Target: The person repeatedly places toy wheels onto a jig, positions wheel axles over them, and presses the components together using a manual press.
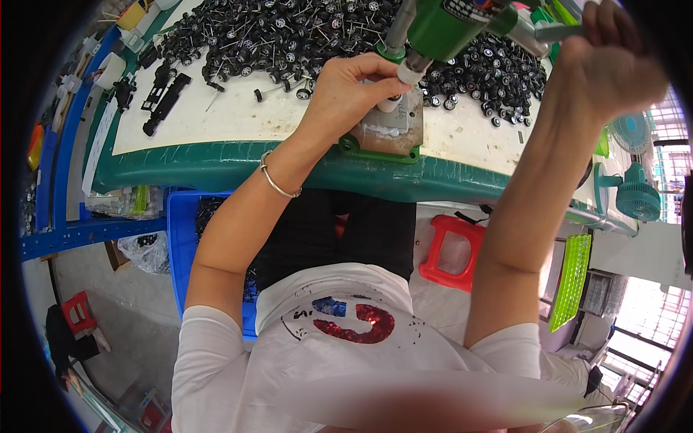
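Note:
My left hand [352, 92] is closed in a pinch at the working end of a green hand press [449, 29]. Thumb and forefinger meet beside the press's white tip [410, 73]; whatever small part they hold is mostly hidden, with only a dark bit showing below the thumb. Just beneath stands a white post [390, 105] on the press base [390, 137]. Raised at the upper right, my right hand [613, 68] is wrapped round the press's metal lever [559, 32], slightly blurred.
Heaps of small black toy wheels on axles [281, 43] cover the table's far side. Black chassis parts [166, 101] lie at left. The table has a green padded edge [238, 166]. Below are a blue bin [180, 238] and a red stool [437, 252]; green fans [635, 195] stand at right.

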`<state>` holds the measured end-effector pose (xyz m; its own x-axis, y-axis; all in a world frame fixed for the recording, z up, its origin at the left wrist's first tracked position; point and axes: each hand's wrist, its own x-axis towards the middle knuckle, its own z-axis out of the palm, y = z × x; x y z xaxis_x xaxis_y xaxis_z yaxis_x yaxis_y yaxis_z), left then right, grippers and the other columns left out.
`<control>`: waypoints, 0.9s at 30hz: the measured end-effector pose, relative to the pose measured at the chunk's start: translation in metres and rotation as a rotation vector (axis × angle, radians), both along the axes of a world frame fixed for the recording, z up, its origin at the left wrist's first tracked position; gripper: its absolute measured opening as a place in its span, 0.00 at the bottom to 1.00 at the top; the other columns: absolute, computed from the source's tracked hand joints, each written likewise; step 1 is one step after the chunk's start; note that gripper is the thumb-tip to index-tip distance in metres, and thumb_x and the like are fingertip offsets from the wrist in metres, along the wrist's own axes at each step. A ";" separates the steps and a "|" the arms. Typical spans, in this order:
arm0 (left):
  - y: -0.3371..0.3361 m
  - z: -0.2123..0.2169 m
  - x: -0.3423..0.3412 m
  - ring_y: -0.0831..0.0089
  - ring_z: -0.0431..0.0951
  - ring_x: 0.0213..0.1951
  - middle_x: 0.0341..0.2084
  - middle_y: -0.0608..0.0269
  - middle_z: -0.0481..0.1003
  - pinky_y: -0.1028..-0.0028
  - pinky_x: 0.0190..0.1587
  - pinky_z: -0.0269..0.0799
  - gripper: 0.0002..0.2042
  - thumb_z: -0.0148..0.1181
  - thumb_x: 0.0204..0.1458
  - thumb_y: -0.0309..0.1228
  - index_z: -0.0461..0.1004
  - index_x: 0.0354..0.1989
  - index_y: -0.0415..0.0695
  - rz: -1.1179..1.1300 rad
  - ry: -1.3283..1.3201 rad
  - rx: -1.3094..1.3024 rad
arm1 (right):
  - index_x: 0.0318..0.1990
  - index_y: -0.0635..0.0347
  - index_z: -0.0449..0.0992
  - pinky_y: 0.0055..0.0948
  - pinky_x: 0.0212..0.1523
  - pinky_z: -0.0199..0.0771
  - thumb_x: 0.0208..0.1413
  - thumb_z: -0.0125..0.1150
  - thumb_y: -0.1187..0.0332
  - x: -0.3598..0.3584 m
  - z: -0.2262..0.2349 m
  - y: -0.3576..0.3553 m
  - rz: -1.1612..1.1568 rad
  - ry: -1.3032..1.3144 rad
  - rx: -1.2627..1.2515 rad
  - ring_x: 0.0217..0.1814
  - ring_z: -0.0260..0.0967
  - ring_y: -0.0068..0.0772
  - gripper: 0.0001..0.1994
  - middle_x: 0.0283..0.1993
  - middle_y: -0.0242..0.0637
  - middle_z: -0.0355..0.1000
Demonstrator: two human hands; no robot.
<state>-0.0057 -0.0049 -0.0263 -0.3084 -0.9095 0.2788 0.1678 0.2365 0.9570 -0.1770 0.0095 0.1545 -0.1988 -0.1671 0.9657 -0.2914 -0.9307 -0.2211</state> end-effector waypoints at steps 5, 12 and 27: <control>0.000 -0.001 0.002 0.82 0.75 0.27 0.25 0.65 0.78 0.81 0.31 0.70 0.09 0.67 0.45 0.27 0.81 0.35 0.39 -0.010 0.024 0.019 | 0.12 0.53 0.55 0.27 0.19 0.34 0.45 0.46 0.65 -0.001 0.004 -0.002 0.132 -0.216 0.058 0.13 0.33 0.22 0.13 0.13 0.28 0.42; 0.004 -0.001 0.000 0.83 0.76 0.31 0.30 0.69 0.77 0.81 0.36 0.72 0.10 0.66 0.46 0.24 0.79 0.38 0.39 0.031 0.002 0.054 | 0.15 0.55 0.55 0.23 0.19 0.38 0.45 0.47 0.66 0.014 0.010 0.003 0.119 -0.307 0.186 0.14 0.37 0.20 0.12 0.14 0.27 0.44; 0.001 -0.014 0.090 0.86 0.62 0.23 0.23 0.73 0.69 0.82 0.24 0.54 0.07 0.63 0.48 0.28 0.74 0.34 0.44 0.398 0.017 0.023 | 0.38 0.54 0.74 0.22 0.26 0.67 0.62 0.51 0.54 -0.015 0.000 -0.045 0.271 -0.414 0.796 0.24 0.67 0.22 0.14 0.25 0.26 0.71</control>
